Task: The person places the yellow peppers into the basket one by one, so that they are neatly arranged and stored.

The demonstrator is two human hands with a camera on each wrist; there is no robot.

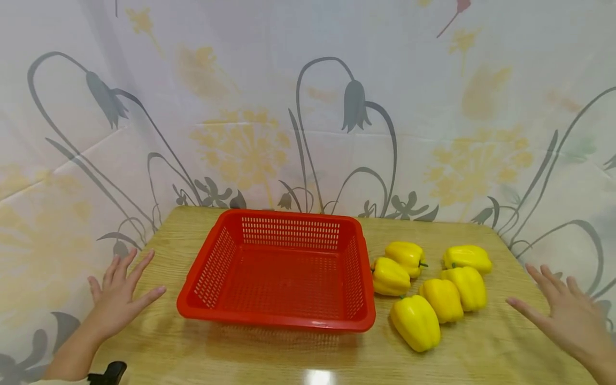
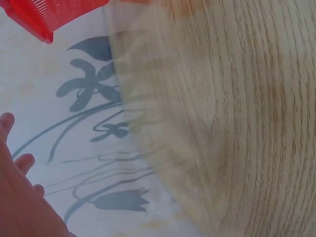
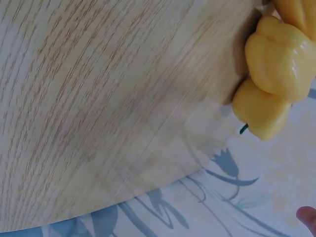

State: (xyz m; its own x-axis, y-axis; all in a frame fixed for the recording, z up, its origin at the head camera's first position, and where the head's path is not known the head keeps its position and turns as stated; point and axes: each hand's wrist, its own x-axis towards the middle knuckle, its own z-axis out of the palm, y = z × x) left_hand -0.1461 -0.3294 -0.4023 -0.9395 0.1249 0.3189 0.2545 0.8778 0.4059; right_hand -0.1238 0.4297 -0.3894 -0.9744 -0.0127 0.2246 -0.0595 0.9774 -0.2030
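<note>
My left hand (image 1: pixel 117 299) hovers with spread fingers at the table's left side, apart from the red plastic basket (image 1: pixel 276 322). Nothing is in it. On the far right, my right hand (image 1: pixel 568 315) is held out with its fingers apart, also holding nothing. Nearest to it are several yellow bell peppers (image 1: pixel 464 289), lying in a loose cluster between the basket and that hand. One bell pepper (image 1: pixel 391 277) lies right beside the basket's right wall. In the right wrist view, bell peppers (image 3: pixel 279 59) show at the upper right, with only a fingertip at the lower right edge.
The wooden table (image 1: pixel 240 363) carries the basket and the bell peppers. A pale curtain (image 1: pixel 308 133) with printed grey flowers hangs behind it and at both sides. A black band (image 1: pixel 108 373) sits on the left wrist.
</note>
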